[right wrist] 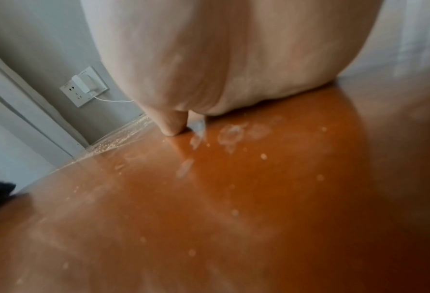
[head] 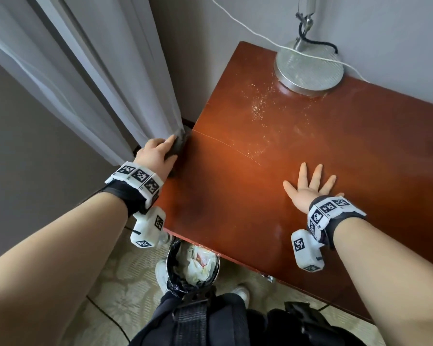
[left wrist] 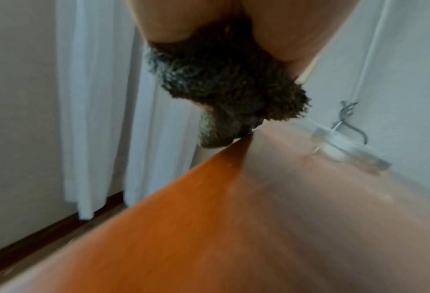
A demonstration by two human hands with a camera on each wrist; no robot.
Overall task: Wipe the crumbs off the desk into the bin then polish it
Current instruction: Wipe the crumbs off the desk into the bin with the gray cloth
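Observation:
A reddish-brown wooden desk (head: 310, 151) fills the right of the head view. Pale crumbs (head: 263, 108) lie scattered in front of the lamp base and down toward the middle. My left hand (head: 158, 153) grips a bunched dark fuzzy cloth (head: 179, 144) at the desk's left edge; the left wrist view shows the cloth (left wrist: 224, 83) touching that edge. My right hand (head: 310, 186) lies flat on the desk with fingers spread, palm down. A bin (head: 193, 265) lined with a black bag and holding crumpled rubbish stands on the floor under the desk's near corner.
A round metal lamp base (head: 309, 67) stands at the desk's back by the wall, with a white cable (head: 248, 28) trailing across it. White curtains (head: 85, 71) hang left of the desk. A wall socket with a charger (right wrist: 84, 87) shows in the right wrist view.

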